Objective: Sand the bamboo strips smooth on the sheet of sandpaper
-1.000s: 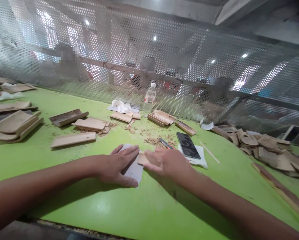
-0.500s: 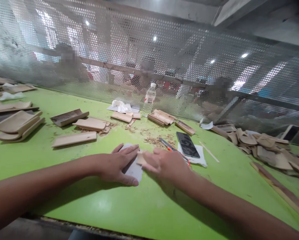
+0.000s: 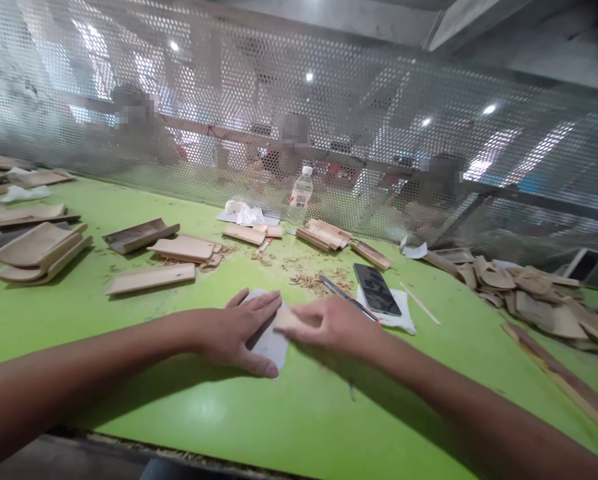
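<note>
My left hand (image 3: 243, 330) lies flat with fingers spread, pressing on a grey sheet that looks like sandpaper (image 3: 270, 345) on the green table. My right hand (image 3: 329, 323) is closed around a small pale piece of wood (image 3: 285, 319), pinched between thumb and fingers at the sheet's right side. Its underside against the sheet is hidden, and the fingertips are blurred. Just beyond my right hand lies a knife (image 3: 336, 287), its handle partly covered by the hand. A phone (image 3: 377, 289) rests on white tissue (image 3: 405, 315) to the right.
Curved bamboo-like pieces (image 3: 151, 279) lie at left, with a stack (image 3: 41, 250) beside them. Wood shavings (image 3: 309, 280) are scattered ahead. A water bottle (image 3: 299, 197) stands by the perforated metal screen (image 3: 229, 100). More pieces are heaped (image 3: 549, 303) at right, near a long strip (image 3: 559, 373).
My right hand has turned slightly, its fingers drawn closer together around the wood piece, and now covers more of the knife's handle. My left hand stays flat on the sheet.
</note>
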Demonstrator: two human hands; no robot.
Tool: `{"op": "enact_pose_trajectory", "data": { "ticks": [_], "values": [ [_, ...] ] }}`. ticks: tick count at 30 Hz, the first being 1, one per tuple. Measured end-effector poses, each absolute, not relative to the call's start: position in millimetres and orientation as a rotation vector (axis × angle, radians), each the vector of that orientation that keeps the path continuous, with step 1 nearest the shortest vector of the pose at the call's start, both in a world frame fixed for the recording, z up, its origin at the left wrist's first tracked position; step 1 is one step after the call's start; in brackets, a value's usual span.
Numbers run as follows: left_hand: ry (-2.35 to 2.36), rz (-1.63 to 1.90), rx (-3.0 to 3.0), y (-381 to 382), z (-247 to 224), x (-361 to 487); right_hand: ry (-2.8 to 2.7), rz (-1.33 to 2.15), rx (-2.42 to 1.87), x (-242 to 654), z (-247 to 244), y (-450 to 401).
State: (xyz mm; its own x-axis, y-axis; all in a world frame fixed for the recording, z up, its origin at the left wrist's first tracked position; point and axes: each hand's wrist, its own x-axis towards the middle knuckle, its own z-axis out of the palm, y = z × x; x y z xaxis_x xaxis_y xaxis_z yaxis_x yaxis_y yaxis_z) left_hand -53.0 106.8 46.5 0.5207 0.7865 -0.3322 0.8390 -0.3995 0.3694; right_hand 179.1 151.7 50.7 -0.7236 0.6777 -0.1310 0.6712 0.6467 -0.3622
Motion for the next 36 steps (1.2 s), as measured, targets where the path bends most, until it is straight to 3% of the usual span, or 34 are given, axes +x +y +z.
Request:
{"op": "enact_pose_trajectory", "data": {
  "ticks": [5, 9, 13, 15, 24, 36],
  "values": [
    [1.295, -0.156, 2.278, 108, 45, -54, -2.921, 0.664, -1.084, 179, 53, 154],
    [1.349, -0.18, 2.255, 107, 47, -52, -2.856, 0.098, -1.331, 176, 49, 151],
    [1.308, -0.174, 2.276, 106, 50, -51, -2.991, -0.199, -0.924, 176, 43, 149],
    [1.341, -0.185, 2.266, 105, 50, -51, -2.978, -0.287, -0.965, 176, 42, 149],
    [1.389, -0.213, 2.215, 105, 52, -50, -3.021, -0.045, -1.065, 176, 51, 157],
    [1.405, -0.192, 2.206, 103, 47, -49, -3.031, -0.365, -1.032, 176, 47, 140]
  ]
}}
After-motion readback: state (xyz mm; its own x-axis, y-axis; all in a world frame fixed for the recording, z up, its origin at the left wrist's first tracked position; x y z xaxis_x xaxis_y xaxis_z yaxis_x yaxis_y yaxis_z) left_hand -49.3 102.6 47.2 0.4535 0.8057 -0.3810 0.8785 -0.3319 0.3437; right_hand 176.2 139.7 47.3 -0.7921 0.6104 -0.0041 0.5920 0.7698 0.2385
